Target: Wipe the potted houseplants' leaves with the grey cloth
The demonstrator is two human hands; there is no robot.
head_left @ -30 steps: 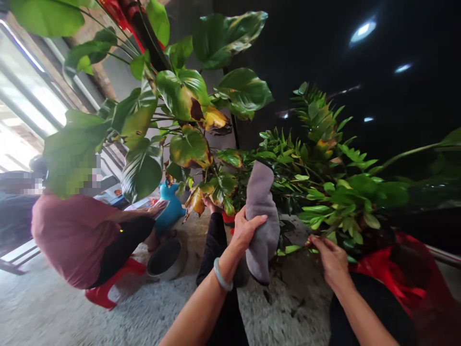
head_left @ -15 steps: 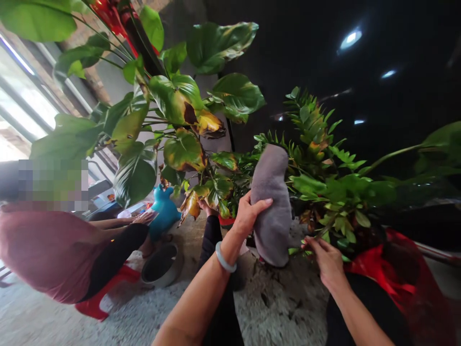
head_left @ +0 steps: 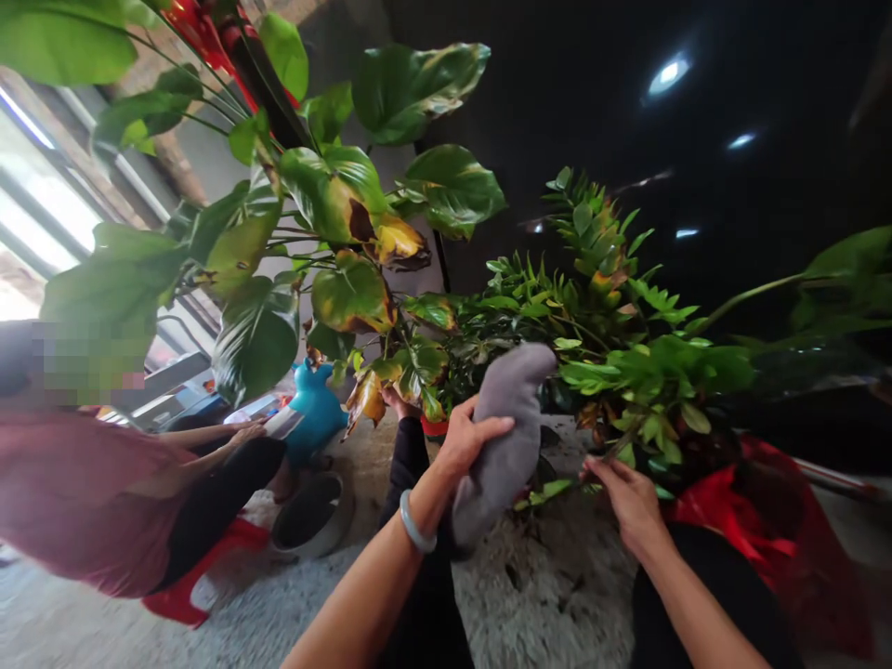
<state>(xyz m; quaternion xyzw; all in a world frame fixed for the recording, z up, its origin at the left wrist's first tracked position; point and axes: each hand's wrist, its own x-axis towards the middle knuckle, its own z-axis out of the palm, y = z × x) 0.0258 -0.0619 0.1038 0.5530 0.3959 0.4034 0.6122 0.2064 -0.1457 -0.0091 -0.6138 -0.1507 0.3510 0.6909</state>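
Observation:
My left hand [head_left: 465,437] is closed around a soft grey cloth [head_left: 507,418], thumb lying across its front. The cloth hangs at a slant, its top bent to the right and its lower end by my dark trouser leg. My right hand [head_left: 627,502] pinches a thin plant stem [head_left: 617,451] between thumb and fingertips. Leaves on a low sprig [head_left: 547,492] reach left from those fingers, below the cloth's right side. Behind the hand stands a bushy green plant [head_left: 662,381] with some browned leaves.
A large-leaved plant [head_left: 348,200] with yellowed leaves rises ahead on the left. A person in a pink shirt [head_left: 84,492] sits on a red stool [head_left: 202,571]. Near them are a grey pot [head_left: 313,516] and a blue toy [head_left: 313,413]. Red wrapping [head_left: 739,502] lies right.
The cloth has tipped over: its top is lower and its bottom end has swung left. My left hand has shifted slightly left and down. My right hand stays nearly in place.

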